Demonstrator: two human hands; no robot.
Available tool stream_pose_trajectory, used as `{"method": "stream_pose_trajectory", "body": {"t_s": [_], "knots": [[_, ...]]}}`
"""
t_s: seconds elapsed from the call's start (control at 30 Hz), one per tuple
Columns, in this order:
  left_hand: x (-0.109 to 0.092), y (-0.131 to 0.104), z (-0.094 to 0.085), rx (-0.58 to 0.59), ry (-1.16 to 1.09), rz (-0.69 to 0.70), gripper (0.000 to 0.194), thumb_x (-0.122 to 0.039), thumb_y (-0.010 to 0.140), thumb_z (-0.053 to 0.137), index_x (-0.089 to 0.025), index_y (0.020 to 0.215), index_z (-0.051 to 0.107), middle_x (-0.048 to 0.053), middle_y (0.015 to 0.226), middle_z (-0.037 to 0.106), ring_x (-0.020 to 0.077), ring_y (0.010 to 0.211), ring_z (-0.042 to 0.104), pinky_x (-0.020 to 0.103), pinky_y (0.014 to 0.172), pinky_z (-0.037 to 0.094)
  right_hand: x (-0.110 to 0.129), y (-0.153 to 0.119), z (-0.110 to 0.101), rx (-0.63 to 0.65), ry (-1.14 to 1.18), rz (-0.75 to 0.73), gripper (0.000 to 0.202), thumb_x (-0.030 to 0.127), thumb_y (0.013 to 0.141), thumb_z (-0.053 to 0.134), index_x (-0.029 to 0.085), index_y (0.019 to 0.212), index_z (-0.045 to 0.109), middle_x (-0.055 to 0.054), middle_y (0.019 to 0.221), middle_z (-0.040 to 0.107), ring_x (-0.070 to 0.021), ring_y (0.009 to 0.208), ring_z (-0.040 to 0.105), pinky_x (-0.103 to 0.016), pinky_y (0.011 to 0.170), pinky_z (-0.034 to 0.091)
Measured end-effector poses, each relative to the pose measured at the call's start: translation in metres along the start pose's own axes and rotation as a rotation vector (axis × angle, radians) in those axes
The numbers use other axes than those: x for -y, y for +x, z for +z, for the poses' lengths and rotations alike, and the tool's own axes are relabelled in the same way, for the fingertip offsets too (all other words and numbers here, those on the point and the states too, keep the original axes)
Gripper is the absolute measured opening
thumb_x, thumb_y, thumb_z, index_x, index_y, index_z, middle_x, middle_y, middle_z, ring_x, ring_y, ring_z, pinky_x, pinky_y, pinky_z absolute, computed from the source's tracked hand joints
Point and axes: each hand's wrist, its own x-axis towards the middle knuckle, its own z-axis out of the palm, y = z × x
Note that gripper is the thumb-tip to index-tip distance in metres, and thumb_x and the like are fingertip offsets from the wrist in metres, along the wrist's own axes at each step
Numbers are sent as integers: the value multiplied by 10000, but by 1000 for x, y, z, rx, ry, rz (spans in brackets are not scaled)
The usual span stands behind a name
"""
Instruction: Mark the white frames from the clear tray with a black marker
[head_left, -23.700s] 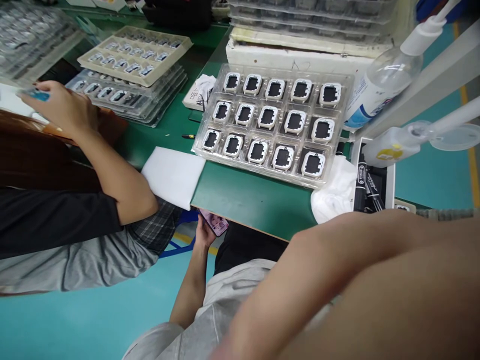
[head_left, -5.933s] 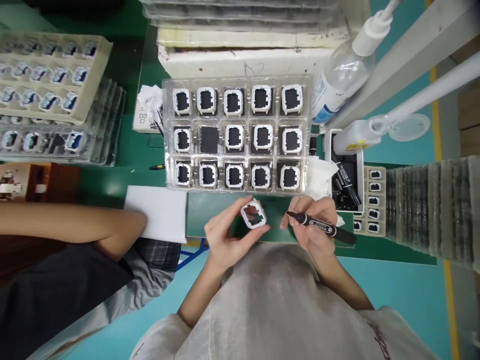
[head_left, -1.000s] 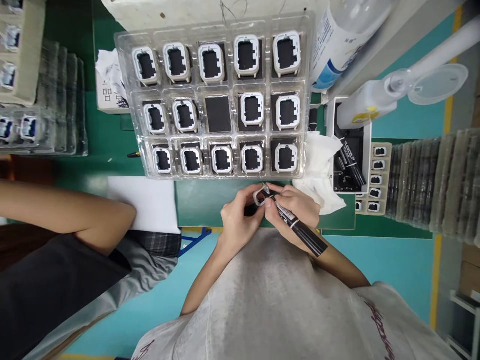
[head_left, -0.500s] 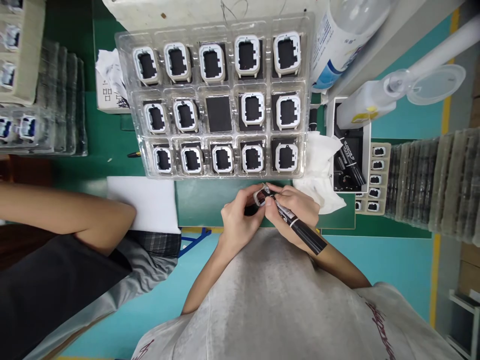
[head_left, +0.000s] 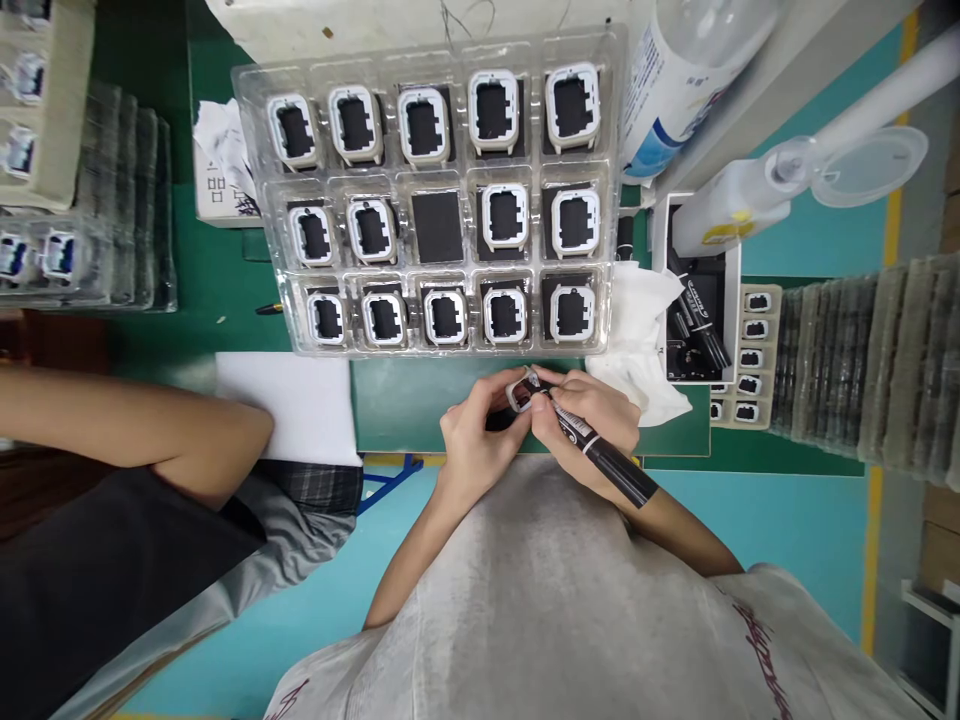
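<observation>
The left hand (head_left: 480,440) is pinching the frame (head_left: 517,396) between thumb and fingers, just beside the tray (head_left: 465,172). The right hand (head_left: 596,415), fingers closed around it, is holding the marker (head_left: 615,468) at the frame. The marker's lettering is showing too small to read; the carton (head_left: 216,208) is bearing "品".

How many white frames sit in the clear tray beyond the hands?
14 white frames: five in the far row, four in the middle (centre pocket has none), five in the near row.
</observation>
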Motion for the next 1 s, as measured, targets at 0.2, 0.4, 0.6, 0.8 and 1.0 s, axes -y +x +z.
{"method": "stream_pose_trajectory", "body": {"t_s": [0.2,0.4,0.6,0.8,1.0], "knots": [[0,1,-1,11,-17,2,323,-252,996,867,-260,1305,775,22,1140,915,171,921,890,264,870,735,0,1,-2,38,26,-1,243,28,978,773,250,1008,680,34,822,766,-211,873,858,-406,863,796],[-1,3,-1,16,11,-16,310,-291,1000,862,-247,1296,780,34,1117,915,170,882,882,271,851,734,0,2,-2,9,-2,-5,235,38,980,769,255,1014,686,36,814,777,-219,876,866,-407,856,791],[-4,6,-2,30,-51,-46,303,-312,992,879,-237,1267,776,48,1126,911,186,940,888,275,865,734,1,3,-2,13,51,-20,260,17,970,771,258,1015,687,45,804,768,-189,782,829,-430,921,801],[-3,6,-2,21,-52,-17,298,-303,1013,861,-240,1290,769,38,1110,909,171,924,886,263,864,726,0,2,0,3,10,-36,262,20,972,778,257,1033,683,32,814,772,-211,863,865,-389,881,804],[0,3,-2,17,-9,-24,316,-325,1017,861,-245,1309,770,41,1123,909,179,930,886,278,872,728,1,3,1,-1,-17,-41,256,35,984,772,264,1032,667,38,816,766,-201,832,857,-373,829,804]]}}
